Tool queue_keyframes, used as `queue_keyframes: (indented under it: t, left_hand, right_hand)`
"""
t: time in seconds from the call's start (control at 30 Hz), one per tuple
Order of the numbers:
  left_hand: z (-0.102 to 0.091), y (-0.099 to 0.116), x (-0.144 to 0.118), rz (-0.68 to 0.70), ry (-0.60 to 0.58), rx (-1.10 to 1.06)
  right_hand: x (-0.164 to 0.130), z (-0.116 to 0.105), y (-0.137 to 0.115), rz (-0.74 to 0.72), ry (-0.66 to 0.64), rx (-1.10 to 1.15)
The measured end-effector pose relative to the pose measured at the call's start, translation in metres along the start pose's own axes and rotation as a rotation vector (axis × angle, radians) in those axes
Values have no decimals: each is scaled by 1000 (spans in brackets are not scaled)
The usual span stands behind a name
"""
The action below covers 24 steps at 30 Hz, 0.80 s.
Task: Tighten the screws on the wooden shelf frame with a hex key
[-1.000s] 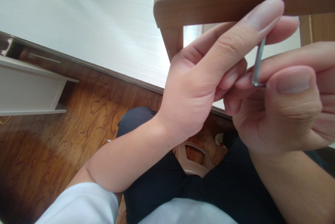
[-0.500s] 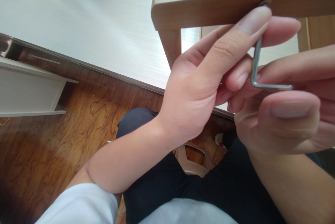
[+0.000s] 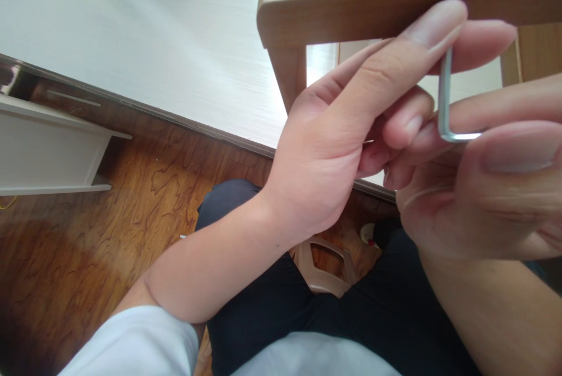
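Left hand [image 3: 329,130], fingers clamped on hex key [image 3: 444,95] near wooden rail [image 3: 351,13]. Right hand [image 3: 492,194] at key's bend, cannot tell if clamped. Sideways push could slip key.

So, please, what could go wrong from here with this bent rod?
The left grip hides the upper end of the bent metal rod, so a slip might go unnoticed and scratch the wooden rail. The right grip is very close, so fingers could bump together.

Bent silver metal rod [image 3: 445,95] beneath straight brown wooden bar [image 3: 351,16]. Flat white glossy surface [image 3: 197,60] behind bar, extending left.
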<state>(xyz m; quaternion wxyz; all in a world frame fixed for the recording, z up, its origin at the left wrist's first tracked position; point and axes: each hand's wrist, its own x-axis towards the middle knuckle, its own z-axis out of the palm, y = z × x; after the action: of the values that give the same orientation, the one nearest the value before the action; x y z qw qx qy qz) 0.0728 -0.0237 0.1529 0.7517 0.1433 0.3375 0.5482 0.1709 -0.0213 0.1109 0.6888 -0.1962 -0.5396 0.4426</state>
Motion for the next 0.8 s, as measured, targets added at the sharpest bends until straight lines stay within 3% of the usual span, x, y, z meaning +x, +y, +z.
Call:
queue_keyframes:
  t: [0.07,0.3,0.4,0.57,0.7,0.8]
  left_hand:
    - [1,0,0,3,-5,-26]
    - [-1,0,-1,45,-56,8]
    - [-2,0,-1,43,-59,-7]
    - [-4,1,-2,-100,-1,-135]
    - [-3,1,-3,-143,13,-133]
    - [-3,1,-1,-98,6,-89]
  right_hand:
    - [4,4,-3,-80,-57,-56]
    - [5,-10,3,30,-99,-84]
    - [0,-14,8,-4,-68,-97]
    - [-1,-17,-2,330,44,-36]
    - [10,-16,-12,275,-103,-120]
    - [17,-5,-20,342,-72,-179]
